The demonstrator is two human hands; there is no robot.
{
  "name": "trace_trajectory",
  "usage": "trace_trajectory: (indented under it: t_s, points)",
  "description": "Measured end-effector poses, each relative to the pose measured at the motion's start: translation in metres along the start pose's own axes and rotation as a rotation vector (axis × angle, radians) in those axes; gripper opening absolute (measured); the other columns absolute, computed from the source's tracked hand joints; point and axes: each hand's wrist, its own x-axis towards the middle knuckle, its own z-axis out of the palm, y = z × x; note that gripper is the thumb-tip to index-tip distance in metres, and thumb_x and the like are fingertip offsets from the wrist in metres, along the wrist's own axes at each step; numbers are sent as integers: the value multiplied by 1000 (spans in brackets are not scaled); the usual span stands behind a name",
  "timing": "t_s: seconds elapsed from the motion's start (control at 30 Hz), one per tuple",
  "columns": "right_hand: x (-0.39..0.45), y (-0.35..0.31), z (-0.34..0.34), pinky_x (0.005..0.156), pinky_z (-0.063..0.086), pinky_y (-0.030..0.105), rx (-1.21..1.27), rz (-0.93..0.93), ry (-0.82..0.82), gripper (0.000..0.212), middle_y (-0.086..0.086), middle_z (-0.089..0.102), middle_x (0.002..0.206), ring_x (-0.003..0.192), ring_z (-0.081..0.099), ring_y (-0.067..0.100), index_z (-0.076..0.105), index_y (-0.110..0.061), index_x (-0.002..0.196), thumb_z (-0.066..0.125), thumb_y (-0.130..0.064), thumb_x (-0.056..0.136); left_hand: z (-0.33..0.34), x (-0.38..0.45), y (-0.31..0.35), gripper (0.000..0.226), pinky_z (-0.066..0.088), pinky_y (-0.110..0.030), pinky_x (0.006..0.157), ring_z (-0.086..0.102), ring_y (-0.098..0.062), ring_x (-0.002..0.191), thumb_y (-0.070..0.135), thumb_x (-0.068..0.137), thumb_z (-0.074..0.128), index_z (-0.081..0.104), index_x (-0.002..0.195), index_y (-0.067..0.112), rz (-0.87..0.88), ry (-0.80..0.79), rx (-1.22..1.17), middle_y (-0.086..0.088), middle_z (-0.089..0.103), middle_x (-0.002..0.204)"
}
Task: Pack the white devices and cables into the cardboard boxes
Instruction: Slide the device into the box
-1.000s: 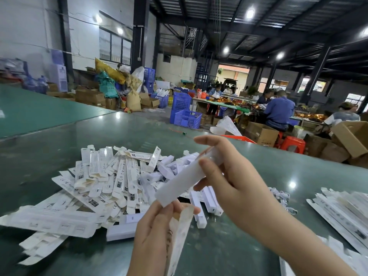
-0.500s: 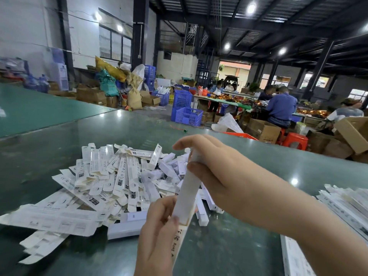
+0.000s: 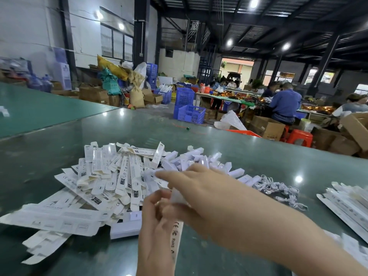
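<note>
Head: hands (image 3: 179, 198) crowd carton pile (image 3: 111, 176).

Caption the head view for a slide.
Left hand holds a slim box while the right hand works at its top, beside piled flat boxes.

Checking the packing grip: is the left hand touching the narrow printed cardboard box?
Touching. The head view shows the left hand with fingers curled round the upper end of the narrow printed cardboard box, whose lower part runs on down beside the palm.

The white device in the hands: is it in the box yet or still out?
Partly in. The white device sticks out of the top of the narrow box, which the left hand holds.
</note>
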Motion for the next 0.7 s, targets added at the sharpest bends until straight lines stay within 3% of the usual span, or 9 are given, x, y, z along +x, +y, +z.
trace_trajectory:
  t_s: [0.07,0.13,0.27,0.37,0.43,0.5,0.57,0.63,0.7]
  points:
    - [-2,1,7,96,28,28,29,-3,8,52,-9,46,133,117,33,11,22,-33,144,36,-48,96,4,2,3,34,48,-16,53,61,-4,59,22,70,43,63,71,50,5,40,-31,5,66,66]
    - [-6,5,10,94,29,25,119,4,104,40,-13,50,126,113,37,7,38,-34,134,34,-47,97,5,1,5,33,48,-15,52,60,-5,56,21,70,45,63,71,49,15,86,-62,2,65,62]
    - [-9,10,10,89,37,32,167,2,104,45,-9,58,98,97,46,10,65,-25,90,28,-50,96,8,-1,5,36,47,-11,51,58,-3,53,10,81,55,61,75,45,68,96,-56,6,64,60]
    - [-10,12,13,90,37,30,251,-6,60,54,-10,57,93,95,44,5,67,-26,83,24,-56,94,8,-8,2,10,48,-18,57,59,-9,60,28,83,57,60,86,37,95,77,-54,3,63,64]
    - [-11,21,12,85,39,22,438,24,182,51,-11,59,89,91,49,0,67,-29,81,28,-59,93,8,-10,2,17,45,-32,61,55,-24,62,42,69,55,62,84,40,109,42,-49,-9,62,69]
    - [-9,48,13,73,42,16,685,125,427,44,-9,64,82,81,57,1,64,-22,76,35,-54,88,6,-6,2,16,41,-35,58,52,-23,54,33,66,57,63,77,45,84,65,-56,-14,64,70]
    - [-4,96,22,66,46,23,681,319,609,33,-7,67,75,72,61,10,62,-18,76,43,-42,89,6,-2,6,27,40,-38,60,53,-20,52,23,70,49,64,72,46,70,81,-61,-11,66,69]
    - [0,160,44,70,48,31,384,614,474,19,1,69,91,83,62,20,62,-17,91,46,-27,93,5,-1,9,28,40,-46,69,52,-23,58,25,72,43,66,72,42,68,98,-46,-5,66,68]
    - [-6,222,79,84,47,33,121,861,84,26,10,63,115,103,58,27,57,-12,116,44,-17,94,6,-2,12,17,40,-53,73,50,-23,60,31,67,52,66,77,33,73,89,-74,-1,63,66]
